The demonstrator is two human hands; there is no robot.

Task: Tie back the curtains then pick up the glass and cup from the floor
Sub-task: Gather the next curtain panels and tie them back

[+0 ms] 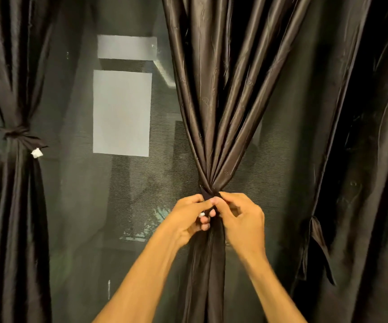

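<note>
Head view. The middle curtain point(223, 113), a glossy dark brown fabric, is gathered into a narrow waist at centre frame, with its pleats fanning upward and its lower length hanging straight down. A dark tie-back band point(207, 195) wraps this waist. Both hands meet at the band, fingertips touching: the left hand point(186, 220) has its fingers curled and pinches the band from the left, with a small white piece point(202, 214) showing between its fingers; the right hand point(244, 217) pinches the band from the right between thumb and forefinger. At far left, the left curtain point(18, 66) is already cinched by its own knotted tie point(17, 132), from which a white tag point(37, 153) hangs. At right, the right curtain point(363, 136) hangs loose, with a strap point(316, 241) dangling from its inner edge. Behind the curtains lies a dark mesh screen point(83, 206), through which pale rectangular panels point(122, 113) are visible.
</note>
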